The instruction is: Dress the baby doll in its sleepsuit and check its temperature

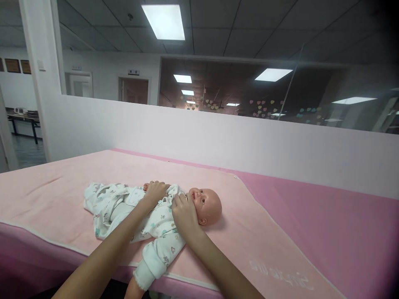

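A baby doll (208,204) lies on its back on a light pink towel (56,195), head to the right. It wears a white printed romper (156,224). My left hand (155,192) rests on the doll's chest, its fingers curled on the romper's cloth. At the doll's neck my right hand (184,214) pinches the romper's collar. One sleeved arm of the doll hangs over the table's front edge.
The towel covers a darker pink padded table (343,232). A white partition wall (249,141) runs behind it, with glass above. To the far left an open doorway shows a dark table (23,120).
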`<state>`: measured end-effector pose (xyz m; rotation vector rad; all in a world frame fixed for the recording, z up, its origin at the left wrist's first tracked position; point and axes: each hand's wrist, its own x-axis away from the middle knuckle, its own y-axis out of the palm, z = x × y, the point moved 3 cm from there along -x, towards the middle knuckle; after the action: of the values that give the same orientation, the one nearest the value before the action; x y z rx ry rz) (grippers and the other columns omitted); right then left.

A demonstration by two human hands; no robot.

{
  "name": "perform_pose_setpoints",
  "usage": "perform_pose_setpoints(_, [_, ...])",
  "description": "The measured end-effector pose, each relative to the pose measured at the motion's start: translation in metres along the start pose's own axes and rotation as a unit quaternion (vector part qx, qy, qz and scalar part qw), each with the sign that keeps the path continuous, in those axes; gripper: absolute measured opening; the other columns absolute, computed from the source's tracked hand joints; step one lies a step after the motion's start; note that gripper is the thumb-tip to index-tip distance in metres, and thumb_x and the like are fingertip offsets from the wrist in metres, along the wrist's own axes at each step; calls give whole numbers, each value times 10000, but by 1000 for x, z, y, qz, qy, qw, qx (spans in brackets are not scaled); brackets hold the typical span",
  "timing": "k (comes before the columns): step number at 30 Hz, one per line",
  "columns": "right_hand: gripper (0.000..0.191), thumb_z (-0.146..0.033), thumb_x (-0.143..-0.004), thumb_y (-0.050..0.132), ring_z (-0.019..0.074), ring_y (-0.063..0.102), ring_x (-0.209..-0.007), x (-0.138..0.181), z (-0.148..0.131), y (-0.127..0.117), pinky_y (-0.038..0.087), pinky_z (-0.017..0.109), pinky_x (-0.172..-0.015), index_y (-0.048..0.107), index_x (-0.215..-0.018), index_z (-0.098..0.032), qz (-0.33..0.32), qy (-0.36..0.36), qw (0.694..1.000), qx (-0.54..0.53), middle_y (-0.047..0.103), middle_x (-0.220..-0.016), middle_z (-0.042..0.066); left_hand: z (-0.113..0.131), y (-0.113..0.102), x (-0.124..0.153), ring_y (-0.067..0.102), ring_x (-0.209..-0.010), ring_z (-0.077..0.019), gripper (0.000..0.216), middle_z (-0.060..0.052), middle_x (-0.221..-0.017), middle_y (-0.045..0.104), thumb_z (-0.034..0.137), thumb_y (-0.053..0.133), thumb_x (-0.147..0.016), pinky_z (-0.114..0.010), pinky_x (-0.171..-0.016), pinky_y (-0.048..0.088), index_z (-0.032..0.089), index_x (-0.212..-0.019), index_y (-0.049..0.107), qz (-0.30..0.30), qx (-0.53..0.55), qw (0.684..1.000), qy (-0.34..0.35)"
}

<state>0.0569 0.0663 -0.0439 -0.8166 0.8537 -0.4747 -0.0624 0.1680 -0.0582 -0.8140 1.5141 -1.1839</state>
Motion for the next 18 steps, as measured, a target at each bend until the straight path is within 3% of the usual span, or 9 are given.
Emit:
perform_pose_setpoints(4, [182,-121,-785,479,235,486,-978,23,28,-11,223,456,-1003,649,-818,-175,49,2,997,-56,625,-959,88,0,-2,-4,551,-950,-309,230,-130,-947,648,253,489,-759,-431,-796,358,199,-902,660,-4,2,1000,-17])
perform_pose_setpoints(6, [209,-171,-809,464,221,493,-1025,26,56,-15,203,444,-1027,645,-910,-189,89,72,986,-122,621,-1045,74,-1,-2,-5,551,-961,-295,251,-115,-955,653,285,452,-785,-429,-805,363,214,-905,661,-6,8,1000,-25])
perform_pose_setpoints(8, [266,-246,-840,431,203,529,-1008,24,87,-11,285,410,-988,624,-1017,-204,93,167,956,-223,630,-1065,62,-4,-1,-6,558,-956,-282,260,-102,-960,656,281,443,-781,-421,-810,370,226,-910,662,-10,10,999,-33])
perform_pose_setpoints(12, [304,-406,-818,438,199,586,-937,19,127,18,426,334,-830,677,-891,-231,21,273,850,-450,671,-975,30,-7,-1,-4,564,-951,-263,283,-78,-966,660,230,457,-735,-406,-823,374,256,-931,660,-15,7,999,-49])
perform_pose_setpoints(18, [329,-392,-681,624,211,546,-1060,32,141,45,400,323,-935,670,-944,-199,12,307,638,-706,637,-1095,38,-7,-4,1,555,-970,-268,398,-72,-1016,651,181,436,-703,-405,-822,384,276,-1040,625,-9,2,998,-64])
